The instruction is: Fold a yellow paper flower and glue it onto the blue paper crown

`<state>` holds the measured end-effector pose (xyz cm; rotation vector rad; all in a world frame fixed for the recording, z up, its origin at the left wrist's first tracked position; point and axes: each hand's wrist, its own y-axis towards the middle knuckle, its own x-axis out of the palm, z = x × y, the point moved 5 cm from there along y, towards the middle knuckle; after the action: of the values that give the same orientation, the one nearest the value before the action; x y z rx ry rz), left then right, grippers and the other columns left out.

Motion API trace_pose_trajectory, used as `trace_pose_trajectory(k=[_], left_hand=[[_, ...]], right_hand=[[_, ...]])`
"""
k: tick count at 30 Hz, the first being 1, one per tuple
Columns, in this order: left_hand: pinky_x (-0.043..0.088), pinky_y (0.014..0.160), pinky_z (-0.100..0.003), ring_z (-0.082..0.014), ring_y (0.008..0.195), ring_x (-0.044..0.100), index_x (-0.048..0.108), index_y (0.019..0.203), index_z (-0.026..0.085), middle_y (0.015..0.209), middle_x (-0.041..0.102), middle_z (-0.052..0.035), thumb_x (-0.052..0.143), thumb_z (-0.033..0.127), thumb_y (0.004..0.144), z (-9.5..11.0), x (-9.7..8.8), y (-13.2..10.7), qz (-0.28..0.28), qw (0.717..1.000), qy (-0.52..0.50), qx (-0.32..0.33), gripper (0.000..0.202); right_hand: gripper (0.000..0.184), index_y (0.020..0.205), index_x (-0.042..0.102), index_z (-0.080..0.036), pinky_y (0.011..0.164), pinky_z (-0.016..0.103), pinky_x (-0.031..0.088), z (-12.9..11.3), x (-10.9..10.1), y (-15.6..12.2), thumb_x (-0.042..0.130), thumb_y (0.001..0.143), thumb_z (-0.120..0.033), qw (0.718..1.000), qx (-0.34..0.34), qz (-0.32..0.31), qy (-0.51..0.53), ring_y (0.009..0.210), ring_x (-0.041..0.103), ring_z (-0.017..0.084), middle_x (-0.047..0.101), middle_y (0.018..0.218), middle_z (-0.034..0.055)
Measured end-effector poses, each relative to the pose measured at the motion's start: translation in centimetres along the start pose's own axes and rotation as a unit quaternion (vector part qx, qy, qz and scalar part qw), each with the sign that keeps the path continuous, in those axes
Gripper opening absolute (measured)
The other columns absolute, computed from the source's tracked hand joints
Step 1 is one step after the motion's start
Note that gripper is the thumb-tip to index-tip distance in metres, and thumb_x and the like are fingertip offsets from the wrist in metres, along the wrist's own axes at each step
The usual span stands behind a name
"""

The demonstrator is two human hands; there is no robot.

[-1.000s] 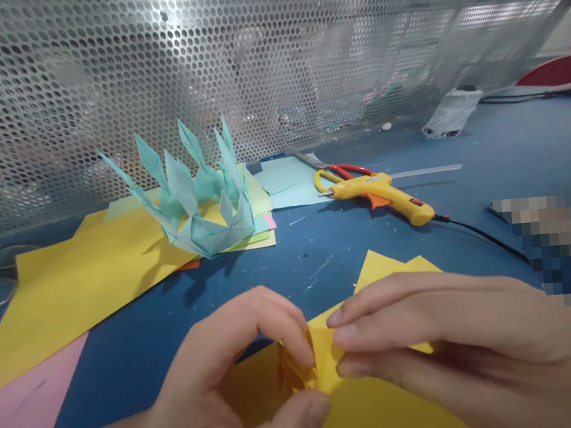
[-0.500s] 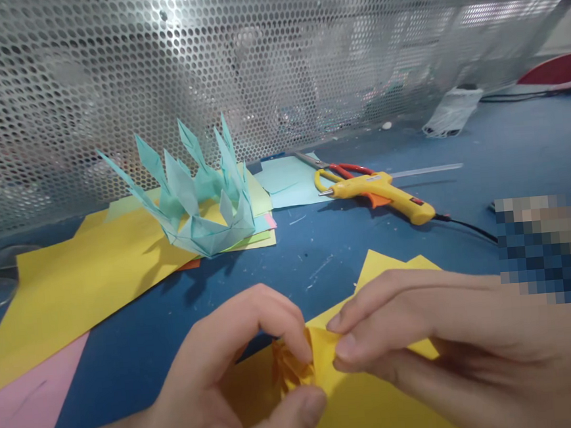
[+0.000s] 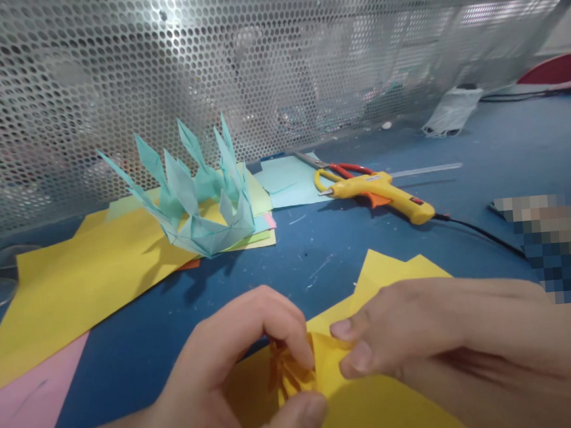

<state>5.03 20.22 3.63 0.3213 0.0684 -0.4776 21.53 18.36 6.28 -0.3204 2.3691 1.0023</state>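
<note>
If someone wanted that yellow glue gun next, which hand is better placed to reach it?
Probably the right hand: it is nearer the glue gun, though its fingertips are on the folded yellow paper. The left hand is farther off, its fingers and thumb curled around that paper's folds.

The folded yellow paper (image 3: 294,373), pleated at left and smoother at right, is held over yellow sheets (image 3: 380,408).

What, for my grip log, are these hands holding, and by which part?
A folded yellow paper piece: the left hand pinches its pleated part between thumb and forefinger. The right hand touches its right side; whether it grips is unclear.
</note>
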Motion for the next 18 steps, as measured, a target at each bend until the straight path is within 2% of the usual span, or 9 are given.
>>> trace_pose_trajectory(k=[4, 8, 10, 13, 15, 18], left_hand=[[0.054, 0.065, -0.026, -0.0177, 0.073, 0.06, 0.067, 0.092, 0.024, 0.084, 0.064, -0.002, 0.083, 0.031, 0.086, -0.6, -0.6, -1.1, 0.0, 1.0, 0.017, 0.01, 0.019], [0.049, 0.059, -0.02, -0.0111, 0.066, 0.056, 0.064, 0.092, 0.025, 0.083, 0.059, 0.0023, 0.076, 0.017, 0.089, -0.7, -0.4, -1.8, -0.015, 0.998, 0.003, 0.055, 0.015], [0.047, 0.057, -0.018, -0.0101, 0.065, 0.054, 0.063, 0.092, 0.025, 0.083, 0.058, 0.0028, 0.076, 0.021, 0.091, -0.7, -0.2, -1.9, -0.028, 0.998, -0.008, 0.06, 0.013], [0.049, 0.058, -0.019, -0.0107, 0.066, 0.055, 0.064, 0.092, 0.024, 0.085, 0.059, 0.0018, 0.072, 0.032, 0.098, -1.0, -0.2, -1.8, -0.021, 0.999, -0.002, 0.042, 0.013], [0.048, 0.058, -0.019, -0.0108, 0.066, 0.053, 0.063, 0.091, 0.024, 0.084, 0.058, 0.0023, 0.072, 0.032, 0.098, -1.2, -0.2, -1.8, -0.016, 0.999, -0.014, 0.03, 0.013], [0.047, 0.058, -0.018, -0.0103, 0.066, 0.053, 0.063, 0.089, 0.024, 0.082, 0.058, 0.0029, 0.075, 0.028, 0.095, -1.1, 0.1, -2.1, -0.042, 0.998, -0.02, 0.036, 0.015]], right_hand=[[0.012, 0.095, 0.084, -0.033, 0.067, 0.025, 0.068, 0.1, 0.2, -0.2, 0.073, 0.096, -0.038, 1.0, -0.015, -0.003, -0.006, 0.077, 0.082, 0.02, 0.083, 0.082, 0.0017], [0.014, 0.093, 0.081, -0.031, 0.069, 0.019, 0.066, 0.3, 0.1, -1.0, 0.07, 0.1, -0.027, 1.0, -0.013, 0.009, 0.019, 0.073, 0.082, 0.015, 0.083, 0.078, -0.0022], [0.017, 0.09, 0.079, -0.029, 0.071, 0.016, 0.065, 0.5, 0.1, -1.2, 0.068, 0.101, -0.022, 0.999, -0.008, 0.017, 0.036, 0.074, 0.081, 0.012, 0.082, 0.077, -0.0042], [0.015, 0.092, 0.08, -0.03, 0.07, 0.02, 0.066, 0.3, 0.4, -0.8, 0.068, 0.101, -0.031, 1.0, -0.014, 0.0, 0.02, 0.078, 0.082, 0.016, 0.082, 0.08, -0.001], [0.016, 0.095, 0.082, -0.032, 0.07, 0.025, 0.067, 0.2, 0.6, -0.3, 0.069, 0.1, -0.04, 1.0, -0.02, -0.018, -0.003, 0.082, 0.082, 0.019, 0.083, 0.084, 0.0019], [0.017, 0.097, 0.081, -0.032, 0.071, 0.026, 0.067, 0.1, 0.7, 0.1, 0.069, 0.099, -0.044, 0.999, -0.022, -0.028, -0.013, 0.085, 0.081, 0.02, 0.082, 0.087, 0.0023]])
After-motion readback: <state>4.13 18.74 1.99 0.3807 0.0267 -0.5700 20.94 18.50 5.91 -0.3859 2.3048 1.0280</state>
